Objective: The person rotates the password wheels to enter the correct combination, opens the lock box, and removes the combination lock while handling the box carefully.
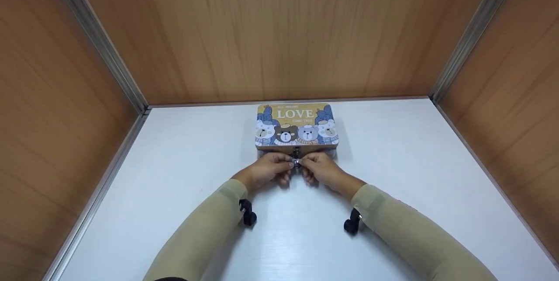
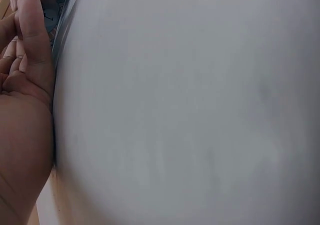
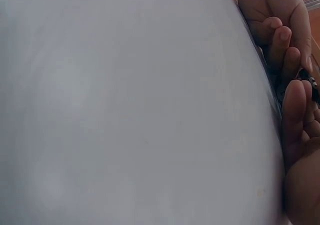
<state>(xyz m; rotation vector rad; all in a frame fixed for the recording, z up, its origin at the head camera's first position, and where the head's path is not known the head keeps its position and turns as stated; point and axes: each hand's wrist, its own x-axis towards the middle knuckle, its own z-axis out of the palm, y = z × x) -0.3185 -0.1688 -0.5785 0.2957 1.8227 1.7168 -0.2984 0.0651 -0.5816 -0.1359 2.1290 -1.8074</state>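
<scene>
A tin box (image 1: 305,114) with a yellow lid, printed bears and the word LOVE stands at the back of the white table. At the middle of its front a dark clasp (image 1: 296,151) shows, with a small shiny metal lock (image 1: 296,163) just below it. From the left, my left hand (image 1: 267,168) pinches the lock with thumb and forefinger. My right hand (image 1: 324,170) grips it from the other side, thumb and forefinger together. In the right wrist view, part of the lock (image 3: 314,89) shows dark between the fingertips; most of it is hidden.
A white tabletop (image 1: 279,246) spreads around the box and under both forearms. Wood-grain panels (image 1: 279,32) close in the back and both sides, with metal rails (image 1: 105,49) at the corners. A small black camera (image 1: 248,213) hangs below the left wrist, another (image 1: 352,222) below the right.
</scene>
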